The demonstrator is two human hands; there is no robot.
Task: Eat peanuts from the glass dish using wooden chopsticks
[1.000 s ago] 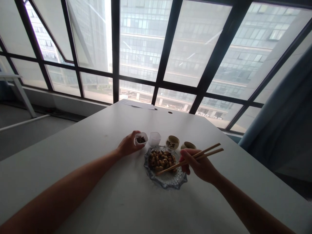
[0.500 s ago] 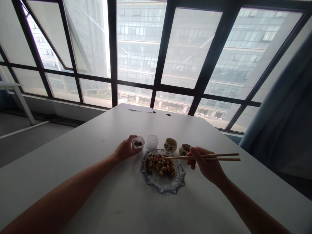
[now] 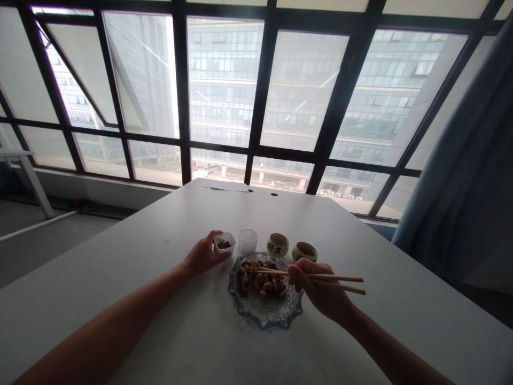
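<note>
My left hand (image 3: 206, 253) grips a small clear plastic cup (image 3: 225, 250) that has dark bits in its bottom. With my right hand (image 3: 318, 283) I hold a pair of wooden chopsticks (image 3: 340, 282), slanting left over a scalloped glass plate (image 3: 276, 320). Their tips reach into a heap of brown nuts (image 3: 266, 286) mixed with darker pieces; whether anything is pinched between the tips I cannot tell. Beside the held cup stands a second clear plastic cup (image 3: 248, 242). Two beige ceramic cups with dark characters, a left one (image 3: 278, 245) and a right one (image 3: 304, 251), stand behind the plate.
The white table (image 3: 192, 331) stretches away to a large window. Sheets of paper (image 3: 224, 186) lie at its far end, near a round dark hole (image 3: 274, 194). A blue curtain (image 3: 452, 160) hangs at the right, and another white table's leg (image 3: 38, 187) shows at left.
My right hand has moved left and closer, bringing the chopstick tips further into the nuts. The left hand still holds its cup. The whole view has shifted slightly.
</note>
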